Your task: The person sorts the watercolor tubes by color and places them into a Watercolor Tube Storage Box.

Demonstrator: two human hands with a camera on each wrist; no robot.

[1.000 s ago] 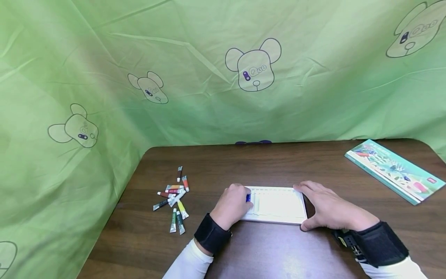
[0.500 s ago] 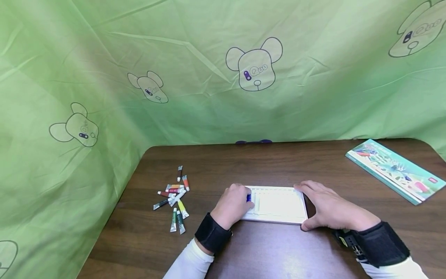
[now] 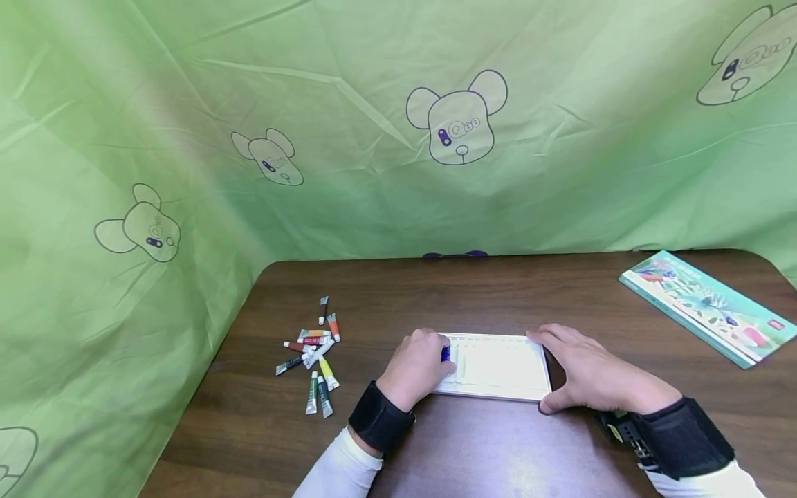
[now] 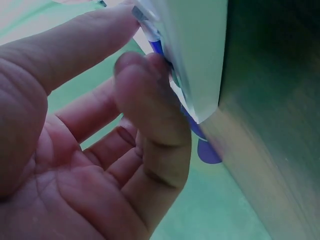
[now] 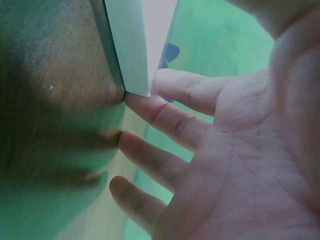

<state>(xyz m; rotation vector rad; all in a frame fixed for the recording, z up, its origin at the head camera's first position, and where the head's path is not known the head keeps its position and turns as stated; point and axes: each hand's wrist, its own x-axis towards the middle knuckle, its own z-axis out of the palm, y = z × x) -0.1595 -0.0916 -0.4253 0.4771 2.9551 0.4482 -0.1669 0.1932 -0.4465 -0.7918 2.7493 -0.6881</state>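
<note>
The left hand (image 3: 413, 366) pinched a blue-banded tube (image 3: 445, 353) at one end of a white tray (image 3: 504, 366) on the counter (image 3: 436, 294). The right hand (image 3: 591, 371), spread wide, touched the tray's other end. Loose tubes (image 3: 319, 353) lay left, labels too small to read. Nor could I read the red label (image 3: 776, 324) on the teal item (image 3: 710, 304), far right.

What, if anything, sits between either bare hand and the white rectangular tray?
Only a small blue-and-silver tube, held by the left hand at the left end of the white rectangular tray. Nothing visible blocks the right hand, which touches the tray's right end.
</note>
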